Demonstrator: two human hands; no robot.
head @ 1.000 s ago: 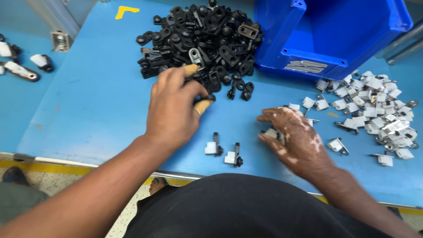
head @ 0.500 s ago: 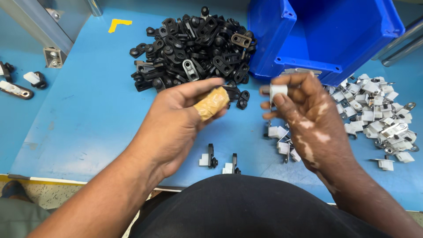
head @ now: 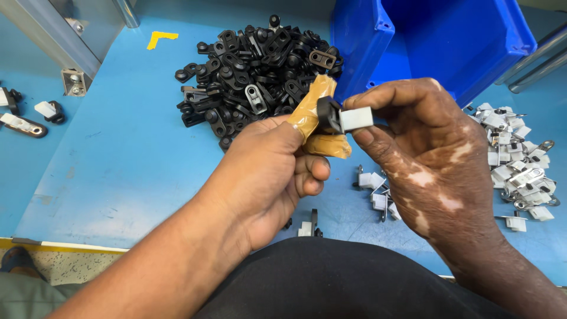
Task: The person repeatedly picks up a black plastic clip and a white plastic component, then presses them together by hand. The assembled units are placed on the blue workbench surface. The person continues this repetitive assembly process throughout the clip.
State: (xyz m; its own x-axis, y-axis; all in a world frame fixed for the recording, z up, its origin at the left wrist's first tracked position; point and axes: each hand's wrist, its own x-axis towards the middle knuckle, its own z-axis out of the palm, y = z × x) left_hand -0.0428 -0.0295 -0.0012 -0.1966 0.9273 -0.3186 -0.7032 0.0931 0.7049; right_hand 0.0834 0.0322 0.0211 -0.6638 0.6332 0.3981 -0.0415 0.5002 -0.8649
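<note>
Both hands have come up off the blue surface (head: 118,159). The left hand (head: 266,171) is pinching a black clip (head: 326,112), its grip clamped with taped fingertips (head: 313,100). The right hand (head: 425,153) is clamping a white block (head: 356,119) against it, seemingly joining them.

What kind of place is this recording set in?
Likely a factory assembly bench: a blue worktable with a heap of black plastic parts, a pile of white clips and a blue parts bin.

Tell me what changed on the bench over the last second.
Both hands rose off the blue table and met. The left hand took a black part from near the black pile; the right hand picked up a white clip and brought it against that part. The pile, blue bin and white clip heap stayed put.
</note>
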